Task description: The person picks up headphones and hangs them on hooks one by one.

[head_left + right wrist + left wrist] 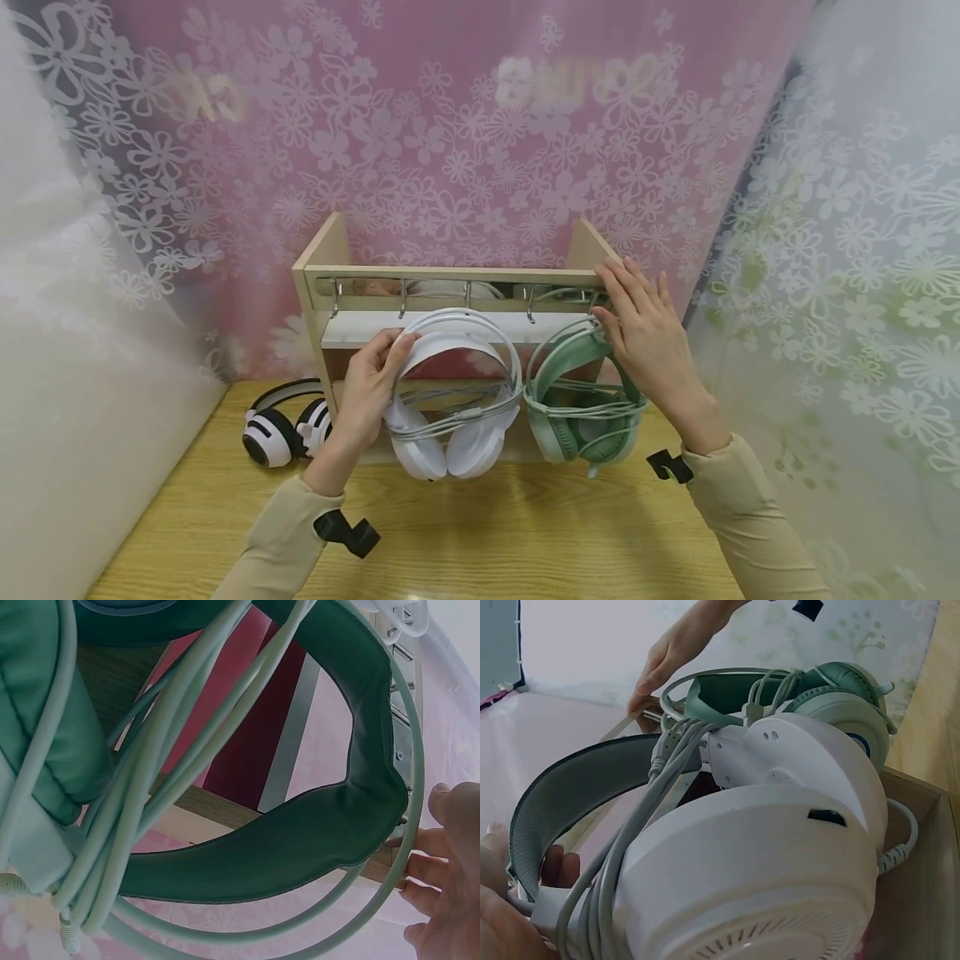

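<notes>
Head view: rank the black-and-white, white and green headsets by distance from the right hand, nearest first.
1. Green headset: just left of the right hand.
2. White headset: middle, held by the left hand.
3. Black-and-white headset: far left, on the table.

Curtained booth: flower-patterned sheets [450, 142] around wood-grain tabletop [510, 533].

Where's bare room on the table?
Bare tabletop: between left sleeve and right sleeve, before the rack; also between left sleeve and left wall. Crowded: its front, with white headphones and green headphones; its left, with black-and-white headphones.
</notes>
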The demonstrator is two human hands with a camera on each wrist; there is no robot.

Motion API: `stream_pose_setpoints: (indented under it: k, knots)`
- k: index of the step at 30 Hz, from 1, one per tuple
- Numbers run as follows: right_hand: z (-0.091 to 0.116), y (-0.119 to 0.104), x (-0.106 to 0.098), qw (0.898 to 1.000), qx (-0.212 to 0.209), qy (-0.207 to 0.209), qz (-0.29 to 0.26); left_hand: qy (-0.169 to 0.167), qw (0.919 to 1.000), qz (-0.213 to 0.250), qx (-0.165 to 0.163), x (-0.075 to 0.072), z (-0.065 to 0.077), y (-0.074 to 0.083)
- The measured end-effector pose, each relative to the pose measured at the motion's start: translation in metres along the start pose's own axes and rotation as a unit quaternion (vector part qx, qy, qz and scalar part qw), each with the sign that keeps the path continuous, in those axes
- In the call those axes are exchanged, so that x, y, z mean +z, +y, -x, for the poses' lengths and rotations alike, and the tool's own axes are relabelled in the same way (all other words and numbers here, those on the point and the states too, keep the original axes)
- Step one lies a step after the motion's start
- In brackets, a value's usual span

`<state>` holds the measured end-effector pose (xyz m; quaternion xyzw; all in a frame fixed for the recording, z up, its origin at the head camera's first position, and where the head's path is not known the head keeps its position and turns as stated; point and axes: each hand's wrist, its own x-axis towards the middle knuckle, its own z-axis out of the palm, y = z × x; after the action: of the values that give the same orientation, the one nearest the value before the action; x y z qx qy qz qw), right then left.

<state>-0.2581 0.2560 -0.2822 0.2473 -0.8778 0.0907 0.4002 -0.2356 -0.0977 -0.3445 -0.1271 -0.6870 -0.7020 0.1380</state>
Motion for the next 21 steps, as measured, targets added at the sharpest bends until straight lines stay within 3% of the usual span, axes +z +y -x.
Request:
stream_pose_setpoints:
  k: [21]
  knots:
    - [0.001,0.001,0.003,1.000,-0.005,0.005,0.005,-0.013,0.9996,0.012,0.021,0.000,-0.007,-0.015]
